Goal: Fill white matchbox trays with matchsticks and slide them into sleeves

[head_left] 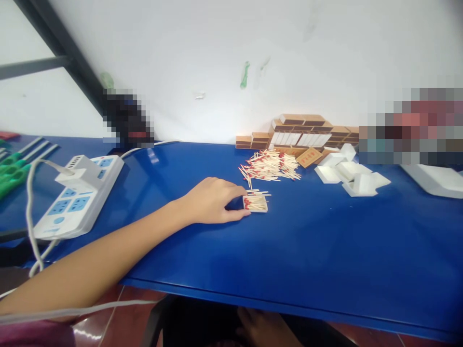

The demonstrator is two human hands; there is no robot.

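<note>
My left hand [213, 200] reaches in from the lower left and lies on the blue table [325, 250]. Its thumb and fingers pinch the left end of a small open matchbox tray [257, 204] filled with red-tipped matches. A few loose matches [258, 193] lie just behind the tray. Farther back is a loose pile of matches [271, 166]. Below the table's front edge a dim shape that may be my right hand [262, 327] shows in shadow, and its fingers cannot be made out.
Stacked brown matchbox sleeves [304, 130] stand against the white wall. Several empty white trays [352, 176] lie to the right, with a larger white tray [437, 179] beyond them. A white power strip [79, 195] with a plugged-in cable and some green-handled tools [14, 168] sit at the left.
</note>
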